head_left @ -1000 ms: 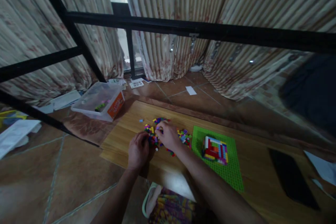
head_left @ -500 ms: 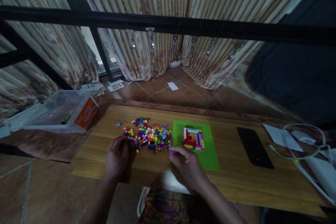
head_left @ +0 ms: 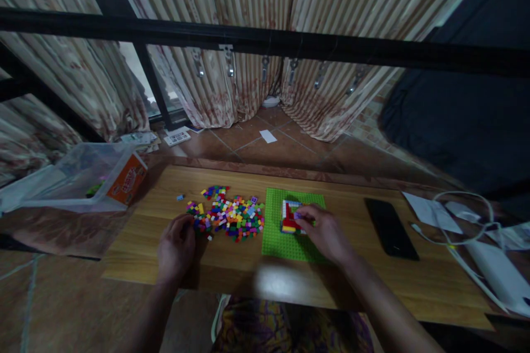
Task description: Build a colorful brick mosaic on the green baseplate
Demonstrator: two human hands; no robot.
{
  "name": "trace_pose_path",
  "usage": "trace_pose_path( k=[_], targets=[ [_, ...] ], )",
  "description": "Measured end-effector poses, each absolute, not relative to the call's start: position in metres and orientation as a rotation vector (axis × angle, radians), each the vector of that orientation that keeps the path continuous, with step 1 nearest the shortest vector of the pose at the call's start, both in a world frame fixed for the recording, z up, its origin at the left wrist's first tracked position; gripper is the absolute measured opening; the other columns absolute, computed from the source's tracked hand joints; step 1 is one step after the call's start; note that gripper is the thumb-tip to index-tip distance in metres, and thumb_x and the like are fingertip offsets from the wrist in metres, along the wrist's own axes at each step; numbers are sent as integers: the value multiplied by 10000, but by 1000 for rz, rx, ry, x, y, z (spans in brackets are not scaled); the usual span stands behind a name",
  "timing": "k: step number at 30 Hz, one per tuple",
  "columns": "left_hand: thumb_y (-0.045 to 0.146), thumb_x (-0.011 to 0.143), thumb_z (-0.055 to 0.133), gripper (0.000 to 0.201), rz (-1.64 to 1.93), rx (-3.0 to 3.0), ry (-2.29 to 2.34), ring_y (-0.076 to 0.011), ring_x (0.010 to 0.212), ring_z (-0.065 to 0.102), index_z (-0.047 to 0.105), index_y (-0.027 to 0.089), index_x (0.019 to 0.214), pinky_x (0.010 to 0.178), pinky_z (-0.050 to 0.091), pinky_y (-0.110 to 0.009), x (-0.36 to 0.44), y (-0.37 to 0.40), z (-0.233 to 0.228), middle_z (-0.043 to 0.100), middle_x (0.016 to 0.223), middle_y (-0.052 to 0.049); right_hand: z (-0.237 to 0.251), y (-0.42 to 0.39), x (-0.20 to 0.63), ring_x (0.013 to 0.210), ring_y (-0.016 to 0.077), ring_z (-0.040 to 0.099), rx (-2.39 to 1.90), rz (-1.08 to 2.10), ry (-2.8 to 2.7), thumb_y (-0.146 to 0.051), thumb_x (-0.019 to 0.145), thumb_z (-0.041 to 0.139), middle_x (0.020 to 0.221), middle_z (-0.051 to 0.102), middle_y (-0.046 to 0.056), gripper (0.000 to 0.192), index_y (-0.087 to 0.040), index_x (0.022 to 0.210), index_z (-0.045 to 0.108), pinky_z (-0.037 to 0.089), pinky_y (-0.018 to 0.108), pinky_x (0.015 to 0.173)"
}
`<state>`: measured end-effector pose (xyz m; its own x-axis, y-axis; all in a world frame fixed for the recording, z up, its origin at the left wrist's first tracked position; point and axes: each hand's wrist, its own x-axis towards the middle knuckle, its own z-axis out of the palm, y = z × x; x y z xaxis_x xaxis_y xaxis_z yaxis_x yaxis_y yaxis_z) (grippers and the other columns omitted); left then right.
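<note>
Over the green baseplate (head_left: 290,242), my right hand (head_left: 325,231) pinches a small brick onto the block build (head_left: 290,218); I should align studs, then press straight down, left hand (head_left: 177,245) curled loosely beside the brick pile (head_left: 229,218).

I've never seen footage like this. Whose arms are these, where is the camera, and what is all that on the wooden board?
There is no machine here: the arms belong to a person, and the single camera sits on their head, looking forward and down. The left hand rests at the edge of a pile of small colourful bricks on a wooden board. The right hand reaches onto a green baseplate, fingertips at a small brick structure built on it; whether it pinches a brick is too small to tell. A dark phone lies to the right, a clear plastic box on the left.
</note>
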<state>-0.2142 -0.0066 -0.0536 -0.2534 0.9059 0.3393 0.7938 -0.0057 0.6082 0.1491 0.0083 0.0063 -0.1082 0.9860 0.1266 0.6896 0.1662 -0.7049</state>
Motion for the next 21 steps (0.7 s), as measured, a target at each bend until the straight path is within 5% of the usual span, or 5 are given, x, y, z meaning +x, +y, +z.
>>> trace_pose_path(
  k=[21],
  targets=[
    [280, 841, 478, 228, 1122, 1828, 2105, -236, 1000, 633, 638, 195, 979, 904, 503, -378, -212, -7, -51, 675, 1065, -85, 14, 32, 139, 688, 157, 641, -1795, 707, -1957, -155, 721, 658, 782, 723, 10, 102, -212, 766, 729, 457, 267, 645]
  ],
)
